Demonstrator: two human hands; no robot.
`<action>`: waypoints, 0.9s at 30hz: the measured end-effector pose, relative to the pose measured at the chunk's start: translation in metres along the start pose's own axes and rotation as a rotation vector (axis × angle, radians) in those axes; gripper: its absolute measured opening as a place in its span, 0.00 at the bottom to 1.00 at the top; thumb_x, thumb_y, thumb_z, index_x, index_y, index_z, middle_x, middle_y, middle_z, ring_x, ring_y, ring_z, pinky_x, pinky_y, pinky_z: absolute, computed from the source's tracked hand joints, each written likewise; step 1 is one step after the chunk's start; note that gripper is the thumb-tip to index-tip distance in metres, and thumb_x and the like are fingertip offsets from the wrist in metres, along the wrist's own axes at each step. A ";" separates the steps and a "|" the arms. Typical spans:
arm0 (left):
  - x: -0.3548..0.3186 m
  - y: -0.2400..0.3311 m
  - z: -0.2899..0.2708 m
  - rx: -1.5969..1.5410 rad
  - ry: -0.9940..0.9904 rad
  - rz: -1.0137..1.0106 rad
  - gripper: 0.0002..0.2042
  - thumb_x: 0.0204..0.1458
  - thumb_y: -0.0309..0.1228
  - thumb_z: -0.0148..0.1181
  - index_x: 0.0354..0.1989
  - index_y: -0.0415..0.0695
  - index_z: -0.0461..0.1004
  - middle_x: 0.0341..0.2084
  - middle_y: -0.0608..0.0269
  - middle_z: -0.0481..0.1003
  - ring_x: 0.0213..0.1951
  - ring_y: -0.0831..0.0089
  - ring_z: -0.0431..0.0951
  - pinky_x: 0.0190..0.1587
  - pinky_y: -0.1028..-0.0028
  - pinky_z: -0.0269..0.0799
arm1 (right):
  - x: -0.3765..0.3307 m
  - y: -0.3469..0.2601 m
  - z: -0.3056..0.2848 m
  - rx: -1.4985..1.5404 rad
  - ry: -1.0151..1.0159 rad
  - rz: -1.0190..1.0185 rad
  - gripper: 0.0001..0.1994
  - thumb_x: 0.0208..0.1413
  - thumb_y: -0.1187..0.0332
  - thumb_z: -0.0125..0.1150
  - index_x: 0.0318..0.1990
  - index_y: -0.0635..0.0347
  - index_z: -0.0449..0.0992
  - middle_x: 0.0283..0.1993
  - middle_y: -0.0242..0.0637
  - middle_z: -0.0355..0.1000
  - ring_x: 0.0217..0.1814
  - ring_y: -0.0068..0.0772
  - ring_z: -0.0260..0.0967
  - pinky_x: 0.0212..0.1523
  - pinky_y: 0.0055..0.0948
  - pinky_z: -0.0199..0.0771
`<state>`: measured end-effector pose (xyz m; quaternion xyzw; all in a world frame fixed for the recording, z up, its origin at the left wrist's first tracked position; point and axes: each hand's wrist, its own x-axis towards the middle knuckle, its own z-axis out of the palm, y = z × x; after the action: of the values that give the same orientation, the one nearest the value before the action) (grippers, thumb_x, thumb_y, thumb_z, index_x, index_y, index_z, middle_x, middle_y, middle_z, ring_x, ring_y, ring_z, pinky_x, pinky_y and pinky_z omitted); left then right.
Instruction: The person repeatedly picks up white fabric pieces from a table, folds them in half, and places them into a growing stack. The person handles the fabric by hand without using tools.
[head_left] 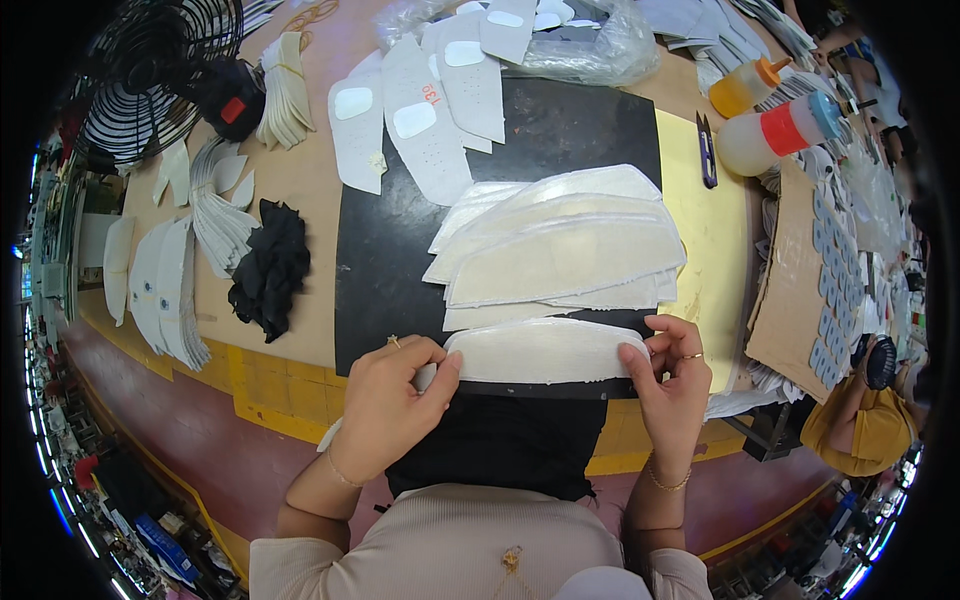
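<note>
A curved white fabric panel [545,352] lies at the near edge of the black mat [390,270]. My left hand [398,400] pinches its left end between thumb and fingers. At the opposite end my right hand [668,378] grips the panel, thumb in front and fingers behind. More white shows under my left fingers, and a pale edge sticks out beside that wrist; I cannot tell whether they are one piece. Just beyond my hands, a stack of cream curved panels [565,240] is fanned out, overlapping.
Perforated white pieces [420,120] lie at the far side. To the left are a black fan [140,70], bundled white strips [215,205] and a crumpled black cloth [272,270]. Purple-handled snips [707,150], two squeeze bottles [780,135] and a cardboard sheet [800,270] sit right.
</note>
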<state>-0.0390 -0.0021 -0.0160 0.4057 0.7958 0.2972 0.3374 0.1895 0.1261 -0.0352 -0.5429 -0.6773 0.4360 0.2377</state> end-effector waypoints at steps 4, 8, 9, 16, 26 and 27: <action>0.000 0.000 0.002 -0.005 0.003 -0.027 0.11 0.54 0.32 0.61 0.24 0.39 0.75 0.15 0.60 0.72 0.17 0.67 0.73 0.23 0.71 0.67 | 0.000 -0.001 0.002 -0.050 0.015 -0.004 0.16 0.50 0.75 0.70 0.46 0.63 0.74 0.26 0.29 0.70 0.23 0.15 0.62 0.24 0.16 0.63; -0.001 -0.003 0.005 0.025 0.031 -0.001 0.10 0.52 0.32 0.61 0.23 0.39 0.75 0.16 0.60 0.72 0.17 0.66 0.73 0.23 0.71 0.67 | 0.001 -0.003 0.003 -0.066 0.019 -0.003 0.16 0.50 0.75 0.70 0.46 0.63 0.74 0.26 0.30 0.70 0.23 0.16 0.62 0.24 0.16 0.63; -0.001 -0.004 0.006 0.038 0.042 0.011 0.10 0.52 0.32 0.61 0.23 0.39 0.75 0.16 0.60 0.72 0.17 0.66 0.73 0.23 0.71 0.67 | 0.001 -0.003 0.003 -0.068 0.024 -0.008 0.16 0.50 0.75 0.70 0.46 0.63 0.74 0.26 0.30 0.70 0.23 0.16 0.62 0.24 0.16 0.63; -0.002 -0.005 0.007 0.063 0.048 0.036 0.10 0.52 0.32 0.62 0.23 0.41 0.74 0.16 0.60 0.71 0.17 0.65 0.73 0.22 0.70 0.67 | -0.001 0.001 0.005 -0.074 0.049 -0.028 0.17 0.49 0.75 0.71 0.46 0.62 0.74 0.26 0.29 0.70 0.23 0.16 0.61 0.24 0.17 0.62; -0.001 -0.006 0.010 0.096 0.076 0.085 0.10 0.52 0.29 0.63 0.23 0.38 0.73 0.13 0.61 0.72 0.16 0.73 0.74 0.22 0.76 0.67 | -0.002 0.004 0.006 -0.039 0.076 -0.013 0.18 0.49 0.75 0.71 0.47 0.62 0.74 0.26 0.28 0.69 0.24 0.15 0.61 0.25 0.16 0.63; 0.000 -0.006 0.011 0.099 0.076 0.091 0.10 0.52 0.29 0.64 0.23 0.38 0.73 0.14 0.61 0.72 0.16 0.73 0.74 0.22 0.76 0.67 | -0.003 0.004 0.006 -0.039 0.072 -0.015 0.18 0.49 0.76 0.71 0.47 0.62 0.74 0.26 0.28 0.69 0.24 0.15 0.61 0.25 0.16 0.63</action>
<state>-0.0331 -0.0031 -0.0269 0.4460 0.8024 0.2879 0.2725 0.1878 0.1220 -0.0411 -0.5575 -0.6807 0.4012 0.2547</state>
